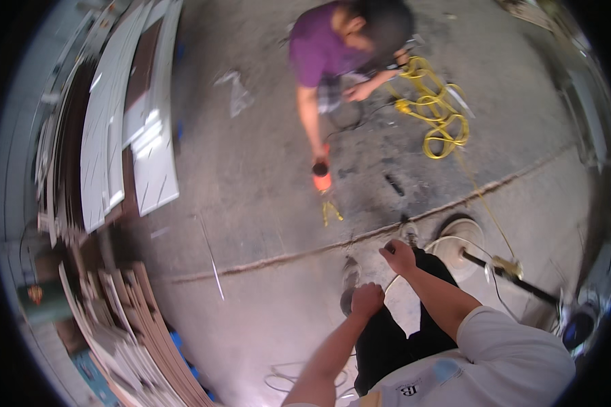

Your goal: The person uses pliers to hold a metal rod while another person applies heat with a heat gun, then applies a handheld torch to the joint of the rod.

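Observation:
My left hand (368, 299) is closed low in front of my body, above my dark trousers. A little farther forward and to the right, my right hand (398, 257) is also closed, its fingers curled in. What either hand holds, if anything, is too small or hidden. A pale cord (448, 238) curves from a round stand base (474, 263) beneath my right forearm toward my left hand; whether it is gripped cannot be told. Ahead, a crouching person (319, 51) in a purple shirt grips an orange power tool (322, 179) near yellow-handled pliers (332, 213).
A yellow extension cord (442, 129) lies coiled at far right. Stacked panels (153, 156) and boards (142, 325) line the left side. A black pole (523, 285) extends from the round base. A dark tool (394, 184) and crumpled plastic (237, 95) lie on the concrete.

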Tool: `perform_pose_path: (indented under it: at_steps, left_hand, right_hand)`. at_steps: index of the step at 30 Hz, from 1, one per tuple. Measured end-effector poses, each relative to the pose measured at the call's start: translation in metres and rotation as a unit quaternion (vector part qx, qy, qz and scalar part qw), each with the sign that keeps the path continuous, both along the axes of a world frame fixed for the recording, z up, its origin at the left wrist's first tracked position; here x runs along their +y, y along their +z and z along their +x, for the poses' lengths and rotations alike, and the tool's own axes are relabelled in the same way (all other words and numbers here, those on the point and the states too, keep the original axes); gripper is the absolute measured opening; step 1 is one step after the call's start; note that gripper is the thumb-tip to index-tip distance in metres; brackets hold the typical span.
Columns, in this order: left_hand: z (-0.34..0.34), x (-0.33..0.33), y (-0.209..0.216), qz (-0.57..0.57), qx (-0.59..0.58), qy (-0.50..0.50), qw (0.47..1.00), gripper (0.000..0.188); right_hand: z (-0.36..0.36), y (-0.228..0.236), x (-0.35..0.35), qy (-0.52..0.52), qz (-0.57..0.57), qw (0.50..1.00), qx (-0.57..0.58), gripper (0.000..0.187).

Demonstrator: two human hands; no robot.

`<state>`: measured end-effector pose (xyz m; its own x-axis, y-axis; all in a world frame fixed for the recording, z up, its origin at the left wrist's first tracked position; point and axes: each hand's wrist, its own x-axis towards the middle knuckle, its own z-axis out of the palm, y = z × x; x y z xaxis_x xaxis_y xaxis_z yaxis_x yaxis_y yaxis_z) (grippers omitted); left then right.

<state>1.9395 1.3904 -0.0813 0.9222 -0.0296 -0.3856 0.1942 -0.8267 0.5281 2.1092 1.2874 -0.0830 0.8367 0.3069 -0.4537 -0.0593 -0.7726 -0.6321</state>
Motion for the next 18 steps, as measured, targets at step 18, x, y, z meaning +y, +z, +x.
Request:
perform_pose_path:
  at_steps: [18]
  left_hand:
    - [-0.115,0.132,0.182,0.059,0.288,-0.369,0.882,0.042]
  right_hand:
    - [-0.352,0.297,-0.217,-0.153,-0.095,0.958,0.225,0.039]
